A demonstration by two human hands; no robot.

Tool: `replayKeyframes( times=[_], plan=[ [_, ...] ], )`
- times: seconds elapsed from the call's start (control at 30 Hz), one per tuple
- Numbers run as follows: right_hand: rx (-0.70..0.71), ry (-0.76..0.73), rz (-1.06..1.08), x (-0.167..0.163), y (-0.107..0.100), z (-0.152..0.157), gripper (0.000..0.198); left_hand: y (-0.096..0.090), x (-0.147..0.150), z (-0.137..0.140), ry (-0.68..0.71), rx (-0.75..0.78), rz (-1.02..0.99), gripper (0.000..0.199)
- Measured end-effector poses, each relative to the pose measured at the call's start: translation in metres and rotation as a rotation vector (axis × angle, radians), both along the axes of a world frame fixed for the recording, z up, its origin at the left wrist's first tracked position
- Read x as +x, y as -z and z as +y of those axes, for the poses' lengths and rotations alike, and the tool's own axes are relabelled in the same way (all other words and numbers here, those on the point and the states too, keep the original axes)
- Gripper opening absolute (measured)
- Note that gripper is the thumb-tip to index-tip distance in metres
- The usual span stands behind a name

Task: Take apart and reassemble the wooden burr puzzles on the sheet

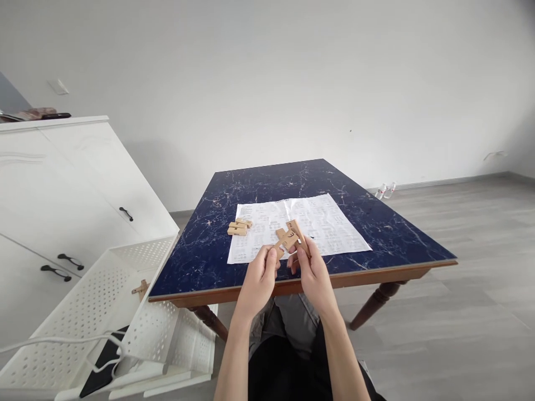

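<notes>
Between my two hands, just above the table's near edge, several notched wooden puzzle pieces [288, 239] cross one another, dark marks on their faces. My left hand [262, 273] pinches the left end of one piece between thumb and fingers. On the other side, my right hand [310, 270] grips an upright piece marked with a 2 [294, 227]. Whether the pieces are locked together or only touching, I cannot tell. Beneath them lies a creased white printed sheet [305, 211]. More wooden pieces [238, 227] rest in a small group at the sheet's left edge.
The sheet lies on a dark blue marble-pattern table [200, 262] with wooden legs. At left stand a white cabinet [96, 184] and a white perforated rack [79, 295] holding a wooden object [141, 288] and a cable [62, 340]. Clear bottles [385, 191] are by the wall.
</notes>
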State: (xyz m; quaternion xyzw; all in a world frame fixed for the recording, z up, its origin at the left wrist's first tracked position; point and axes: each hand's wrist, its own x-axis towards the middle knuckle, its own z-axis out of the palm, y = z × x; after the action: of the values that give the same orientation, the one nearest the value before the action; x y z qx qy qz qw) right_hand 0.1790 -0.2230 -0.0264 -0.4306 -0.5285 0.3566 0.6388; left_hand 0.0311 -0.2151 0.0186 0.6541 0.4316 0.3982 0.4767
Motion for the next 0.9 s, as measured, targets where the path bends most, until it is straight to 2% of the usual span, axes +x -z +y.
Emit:
replayKeyframes(
  times=[0.4,0.63,0.9],
  plan=[
    [-0.053,0.027,-0.151,0.026,-0.001,-0.013,0.048,-0.007,0.002,-0.011,-0.004,0.087,0.201,0.039],
    [0.018,0.070,-0.330,0.033,-0.003,-0.018,0.049,-0.004,0.002,-0.012,0.012,0.050,0.155,0.041],
    [0.047,0.011,-0.420,0.036,-0.005,-0.022,0.054,-0.003,0.002,-0.014,0.048,-0.032,0.075,0.046]
  ],
)
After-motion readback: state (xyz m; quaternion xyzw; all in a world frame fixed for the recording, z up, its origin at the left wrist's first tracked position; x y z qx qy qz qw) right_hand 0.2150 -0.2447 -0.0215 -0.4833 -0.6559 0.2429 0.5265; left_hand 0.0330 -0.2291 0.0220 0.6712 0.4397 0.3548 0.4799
